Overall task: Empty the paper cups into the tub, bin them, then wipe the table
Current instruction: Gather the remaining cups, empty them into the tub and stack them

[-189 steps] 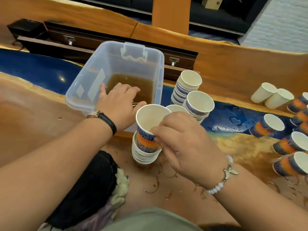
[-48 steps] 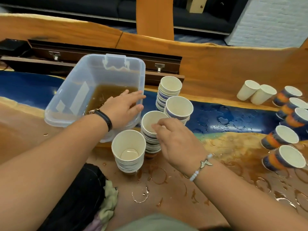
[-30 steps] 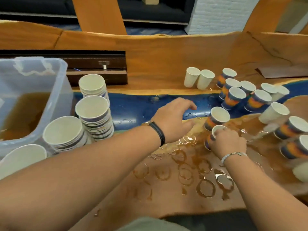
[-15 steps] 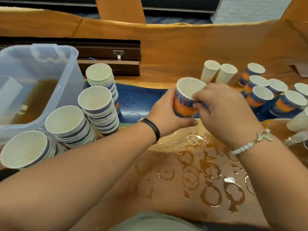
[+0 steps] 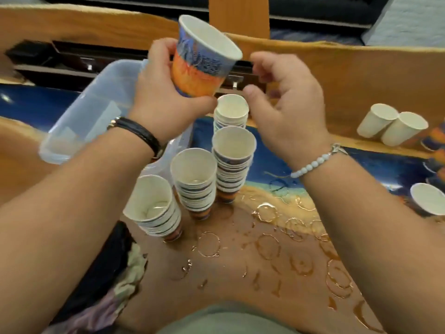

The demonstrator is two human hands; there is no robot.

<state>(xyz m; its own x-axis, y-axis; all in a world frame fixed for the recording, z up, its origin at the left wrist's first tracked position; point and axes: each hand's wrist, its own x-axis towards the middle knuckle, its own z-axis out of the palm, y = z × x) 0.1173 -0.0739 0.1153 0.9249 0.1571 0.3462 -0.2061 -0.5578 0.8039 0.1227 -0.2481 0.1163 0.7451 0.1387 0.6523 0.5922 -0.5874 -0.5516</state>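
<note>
Wet, ring-stained worktop (image 5: 240, 273) carries a clear tub (image 5: 96, 104) and cup stacks (image 5: 193, 179). The left hand (image 5: 159, 100) wraps a tilted paper cup (image 5: 202, 66) raised beside the tub. The right hand (image 5: 284, 100), loosely curled, holds nothing. The cup looks light and crushable, so grip mid-wall, gently.

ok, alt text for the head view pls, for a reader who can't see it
The left hand grips a blue-and-orange paper cup, tilted and raised near the clear tub; the right hand hovers beside it, holding nothing. Below, four stacks of nested cups stand on a wooden table marked with wet brown rings.
</note>
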